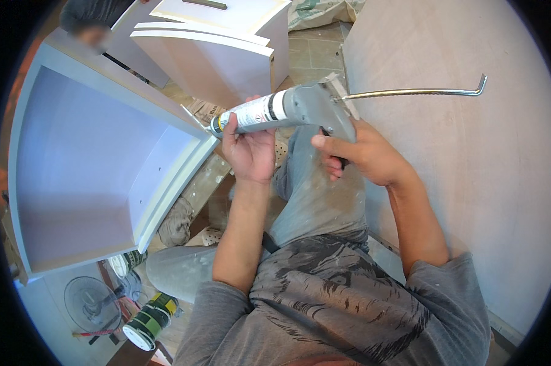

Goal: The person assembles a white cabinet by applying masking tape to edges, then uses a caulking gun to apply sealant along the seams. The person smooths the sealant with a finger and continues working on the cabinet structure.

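A grey caulking gun with a white sealant cartridge in it lies across the middle of the view, its front end to the left. My left hand is palm up under the front of the cartridge, fingers wrapped round it. Round the handle and trigger, my right hand is closed. The bent metal plunger rod sticks out far to the right. The gun's front end is at the near right corner of a pale open cabinet box; whether the nozzle touches its edge I cannot tell.
Pale panels and another cabinet piece stand beyond the box. A large pale board rises at my right. Paint cans and a fan are at lower left. Another person's arm shows at the top left.
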Action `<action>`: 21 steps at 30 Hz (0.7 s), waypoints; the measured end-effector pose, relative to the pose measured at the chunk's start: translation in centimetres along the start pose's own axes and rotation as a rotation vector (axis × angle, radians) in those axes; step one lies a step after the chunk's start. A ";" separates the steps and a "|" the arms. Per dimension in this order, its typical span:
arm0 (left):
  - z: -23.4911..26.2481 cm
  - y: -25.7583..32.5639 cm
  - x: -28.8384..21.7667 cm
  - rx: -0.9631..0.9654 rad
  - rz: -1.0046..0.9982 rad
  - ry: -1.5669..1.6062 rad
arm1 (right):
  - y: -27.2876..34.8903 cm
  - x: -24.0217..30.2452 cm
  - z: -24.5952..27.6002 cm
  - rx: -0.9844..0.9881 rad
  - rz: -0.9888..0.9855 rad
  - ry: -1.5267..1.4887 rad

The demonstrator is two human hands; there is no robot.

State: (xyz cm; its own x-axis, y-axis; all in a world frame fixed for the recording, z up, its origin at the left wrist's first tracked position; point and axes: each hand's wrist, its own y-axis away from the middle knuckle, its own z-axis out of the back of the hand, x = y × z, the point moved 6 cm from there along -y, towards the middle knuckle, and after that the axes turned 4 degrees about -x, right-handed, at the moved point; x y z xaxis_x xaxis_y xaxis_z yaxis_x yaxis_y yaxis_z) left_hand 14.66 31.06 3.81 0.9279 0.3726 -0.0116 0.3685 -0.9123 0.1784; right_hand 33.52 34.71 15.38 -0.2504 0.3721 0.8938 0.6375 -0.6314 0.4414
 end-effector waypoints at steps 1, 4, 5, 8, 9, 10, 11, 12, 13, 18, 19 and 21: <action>0.1 -0.4 -0.5 0.018 0.000 -0.008 | -0.5 -0.3 -0.3 -0.011 0.026 0.030; 0.3 -1.6 -2.0 -0.019 -0.037 -0.055 | -2.0 -0.9 -1.4 -0.025 0.080 0.106; 0.4 -2.0 -2.4 -0.020 -0.041 -0.054 | -2.5 -1.0 -1.6 -0.021 0.085 0.125; 0.9 -3.0 -3.5 0.019 -0.028 0.004 | -3.5 -0.2 -2.3 -0.015 0.093 0.160; 0.9 -3.4 -3.8 0.018 -0.039 -0.014 | -3.8 0.0 -2.4 -0.015 0.096 0.167; 1.1 -3.9 -3.9 0.041 -0.020 0.030 | -4.2 0.1 -2.3 -0.014 0.101 0.167; 1.2 -4.2 -4.1 0.040 -0.021 0.026 | -4.6 0.0 -2.3 -0.012 0.106 0.167; 1.2 -4.5 -4.3 0.039 -0.022 0.024 | -4.9 0.0 -2.3 -0.012 0.111 0.168; 1.2 -4.6 -4.3 0.038 -0.022 0.021 | -5.0 0.1 -2.4 -0.011 0.114 0.153; 0.7 -4.0 -3.5 -0.016 -0.049 -0.045 | -4.9 -0.2 -1.9 0.001 0.078 0.078; 0.5 -3.5 -3.0 -0.026 -0.058 -0.077 | -4.6 -0.3 -1.5 -0.006 0.066 0.073; 0.3 -2.5 -1.9 -0.002 -0.039 -0.063 | -3.5 -0.4 -0.3 -0.021 0.044 0.063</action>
State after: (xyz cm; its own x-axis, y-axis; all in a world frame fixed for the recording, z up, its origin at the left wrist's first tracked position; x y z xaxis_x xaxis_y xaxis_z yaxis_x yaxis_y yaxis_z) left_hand 12.03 32.55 3.13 0.9147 0.3961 -0.0808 0.4042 -0.8971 0.1783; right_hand 31.19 36.59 13.51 -0.2685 0.3008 0.9151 0.6337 -0.6604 0.4030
